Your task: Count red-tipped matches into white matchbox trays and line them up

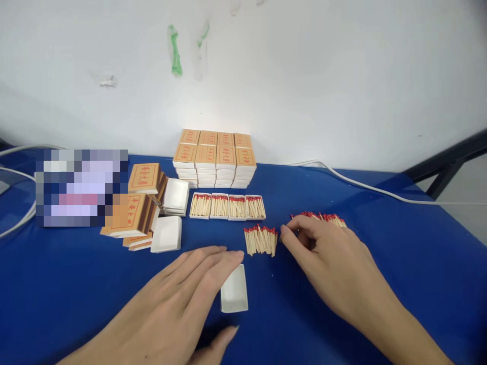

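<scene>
My left hand [182,299] lies with fingers stretched out over an empty white matchbox tray [235,295] on the blue table, fingertips on its far edge and thumb below it. My right hand [331,263] rests to the right, fingers curled, its fingertips beside a small bundle of red-tipped matches [261,240]. A larger pile of loose matches [327,218] shows just behind that hand, partly hidden by it. A row of several filled trays [227,206] stands further back.
Stacked closed matchboxes [215,158] stand against the white wall. Left of the row lie orange box sleeves [137,208] and empty white trays [167,234]. A blurred patch covers the far left. White cables [365,188] run along the table's back.
</scene>
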{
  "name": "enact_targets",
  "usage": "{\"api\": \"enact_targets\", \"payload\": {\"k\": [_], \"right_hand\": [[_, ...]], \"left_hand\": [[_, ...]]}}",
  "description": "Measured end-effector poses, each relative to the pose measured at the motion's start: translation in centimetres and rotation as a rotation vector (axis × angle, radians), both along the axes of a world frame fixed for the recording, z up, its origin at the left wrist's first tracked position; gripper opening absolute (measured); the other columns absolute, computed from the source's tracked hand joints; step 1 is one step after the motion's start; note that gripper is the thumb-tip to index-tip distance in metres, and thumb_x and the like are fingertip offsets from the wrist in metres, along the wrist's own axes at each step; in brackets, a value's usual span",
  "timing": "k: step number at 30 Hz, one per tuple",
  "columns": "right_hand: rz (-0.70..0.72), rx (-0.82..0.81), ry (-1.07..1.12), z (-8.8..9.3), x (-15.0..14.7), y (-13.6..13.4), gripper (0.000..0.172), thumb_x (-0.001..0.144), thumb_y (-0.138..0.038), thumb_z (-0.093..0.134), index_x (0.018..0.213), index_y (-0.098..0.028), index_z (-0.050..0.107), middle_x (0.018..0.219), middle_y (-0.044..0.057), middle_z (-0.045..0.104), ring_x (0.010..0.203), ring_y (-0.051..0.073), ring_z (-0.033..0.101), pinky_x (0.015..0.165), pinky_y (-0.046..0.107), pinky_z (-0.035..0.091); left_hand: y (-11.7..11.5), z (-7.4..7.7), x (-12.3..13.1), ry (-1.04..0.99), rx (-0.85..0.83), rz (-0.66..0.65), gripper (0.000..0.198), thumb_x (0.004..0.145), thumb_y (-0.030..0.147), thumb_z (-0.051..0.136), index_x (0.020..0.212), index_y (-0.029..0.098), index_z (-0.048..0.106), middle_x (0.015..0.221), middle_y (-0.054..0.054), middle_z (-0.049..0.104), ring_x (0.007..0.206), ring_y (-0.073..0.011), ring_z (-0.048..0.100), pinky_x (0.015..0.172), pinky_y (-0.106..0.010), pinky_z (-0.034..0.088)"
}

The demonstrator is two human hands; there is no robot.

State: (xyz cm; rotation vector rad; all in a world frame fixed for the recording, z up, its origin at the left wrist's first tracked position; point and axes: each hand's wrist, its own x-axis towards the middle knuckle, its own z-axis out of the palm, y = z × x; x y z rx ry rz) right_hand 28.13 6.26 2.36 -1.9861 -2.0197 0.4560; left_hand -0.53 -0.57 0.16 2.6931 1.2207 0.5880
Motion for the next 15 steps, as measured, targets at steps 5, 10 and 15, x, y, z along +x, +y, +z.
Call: {"api": "enact_targets", "payload": {"k": [5,10,15], "right_hand": [[0.022,-0.008,0.045,0.12,-0.8,-0.62,0.043,0.107,-0.058,0.049,0.084,-0.031,0.073,0.066,-0.001,0.072,0.061,0.022,0.065,0.061,0.037,0.037],[0.059,-0.004,0.075,0.14,-0.95,-0.88,0.041,0.109,-0.056,0.048,0.091,-0.031,0.074,0.067,-0.001,0.073,0.059,0.022,0.067,0.059,0.037,0.037],[0.098,0.011,0.104,0.22,-0.66,-0.8,0.038,0.111,-0.052,0.048,0.097,-0.03,0.077,0.067,-0.002,0.073,0.059,0.022,0.068,0.059,0.037,0.038]], "left_hand": [[0.1,0.52,-0.33,-0.008,-0.127,-0.055,0.102,0.101,0.046,0.085,0.184,0.021,0.032,0.181,-0.015,0.06,0.165,-0.0352,0.064,0.131,-0.049,0.063],[0.81,0.99,-0.3,0.011,-0.182,-0.107,0.112,0.102,0.062,0.087,0.187,0.021,0.026,0.186,-0.018,0.054,0.17,-0.0377,0.057,0.131,-0.056,0.062],[0.8,1.02,-0.15,-0.024,-0.155,-0.108,0.107,0.101,0.062,0.088,0.185,0.023,0.033,0.182,-0.016,0.059,0.167,-0.0371,0.061,0.131,-0.055,0.062]]}}
